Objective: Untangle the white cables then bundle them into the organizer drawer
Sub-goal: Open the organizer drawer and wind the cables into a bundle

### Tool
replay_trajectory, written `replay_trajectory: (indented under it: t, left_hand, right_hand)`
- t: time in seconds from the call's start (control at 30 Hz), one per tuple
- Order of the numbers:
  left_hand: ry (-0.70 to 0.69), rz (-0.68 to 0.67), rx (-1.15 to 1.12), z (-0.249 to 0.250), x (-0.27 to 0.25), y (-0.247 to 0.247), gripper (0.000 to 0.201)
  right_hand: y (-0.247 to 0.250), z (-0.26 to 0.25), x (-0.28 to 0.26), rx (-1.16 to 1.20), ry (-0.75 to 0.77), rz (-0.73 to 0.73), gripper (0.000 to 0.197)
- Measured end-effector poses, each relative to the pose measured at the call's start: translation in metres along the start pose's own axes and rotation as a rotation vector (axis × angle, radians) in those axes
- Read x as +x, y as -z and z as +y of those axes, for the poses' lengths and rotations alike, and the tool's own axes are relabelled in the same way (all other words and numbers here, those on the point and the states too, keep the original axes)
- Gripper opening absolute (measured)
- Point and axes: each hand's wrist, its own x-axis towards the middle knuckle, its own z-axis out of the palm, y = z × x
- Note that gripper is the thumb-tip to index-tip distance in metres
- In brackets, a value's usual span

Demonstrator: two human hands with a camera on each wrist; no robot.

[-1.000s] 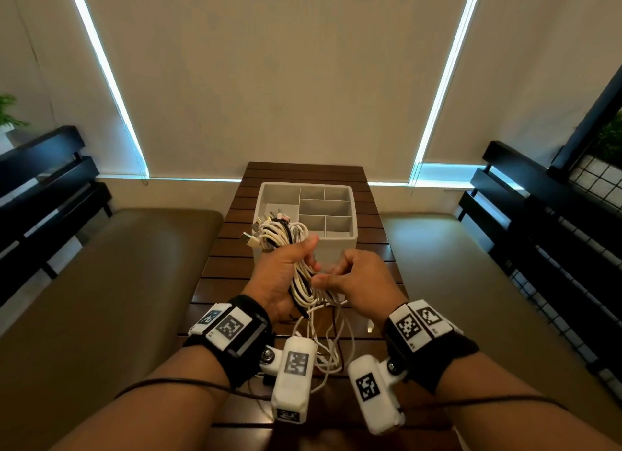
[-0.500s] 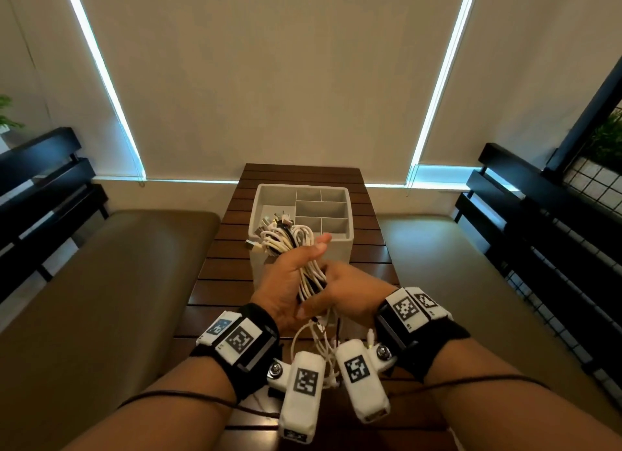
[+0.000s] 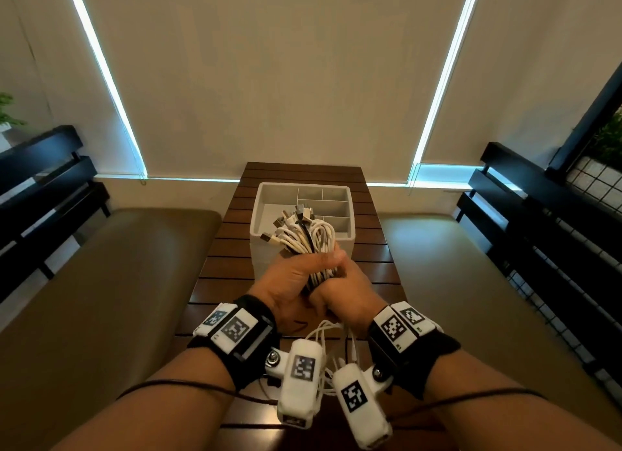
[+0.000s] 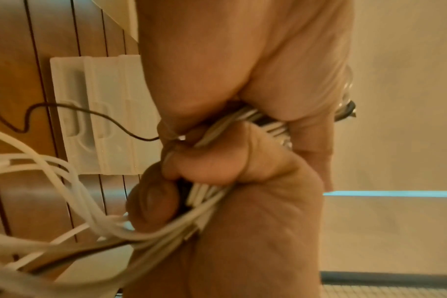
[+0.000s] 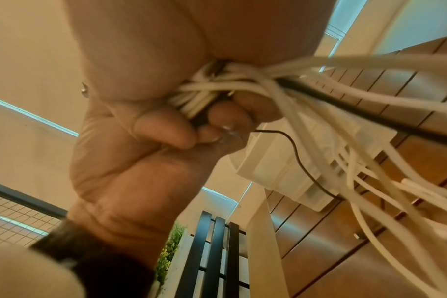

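A bundle of white cables point(image 3: 308, 240) with one black cable in it is gripped by both hands in front of the white organizer drawer point(image 3: 348, 220). My left hand point(image 3: 296, 275) wraps around the bundle with the thumb across its top. My right hand point(image 3: 346, 290) clasps the bundle just below, its fingers curled round the strands point(image 5: 194, 96). Plug ends fan out above my fists, over the organizer's near left compartment. Loose white cable ends point(image 3: 324, 334) hang below my wrists. In the left wrist view the cables point(image 4: 204, 201) pass between curled fingers.
The organizer stands on a dark slatted wooden table point(image 3: 229, 248). Padded benches point(image 3: 101, 282) flank it on both sides, with black slatted backs point(image 3: 538, 215). Window blinds point(image 3: 269, 80) fill the far wall. A thin dark wire point(image 4: 89, 113) hangs near the organizer.
My right hand has moved in from beside the bundle and closed round it under my left hand. Both hands have carried the bundle up towards the organizer.
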Motion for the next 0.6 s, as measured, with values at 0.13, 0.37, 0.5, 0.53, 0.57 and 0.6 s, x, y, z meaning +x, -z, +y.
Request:
replay_trajectory:
  t: [0.13, 0.37, 0.5, 0.53, 0.57, 0.6]
  left_hand:
    - [-0.069, 0.065, -0.006, -0.004, 0.002, -0.002, 0.025]
    - [-0.096, 0.157, 0.097, -0.004, 0.01, 0.007, 0.02]
    - [-0.09, 0.164, 0.037, 0.003, 0.01, 0.017, 0.018]
    - [-0.101, 0.142, 0.024, 0.002, 0.01, 0.018, 0.016]
    - [-0.111, 0.119, 0.016, 0.001, 0.009, 0.017, 0.012]
    - [-0.121, 0.092, 0.016, -0.002, 0.008, 0.016, 0.008]
  right_hand:
    - [-0.002, -0.003, -0.006, -0.061, 0.021, -0.05, 0.04]
    - [0.033, -0.031, -0.018, -0.623, -0.103, -0.467, 0.016]
    - [0.056, -0.025, -0.009, -0.788, 0.035, -0.098, 0.043]
    - [0.06, -0.022, -0.004, -0.707, 0.121, -0.003, 0.036]
    - [0.061, -0.019, 0.0, -0.595, 0.204, 0.042, 0.029]
    - [0.059, -0.019, 0.002, -0.48, 0.275, 0.066, 0.026]
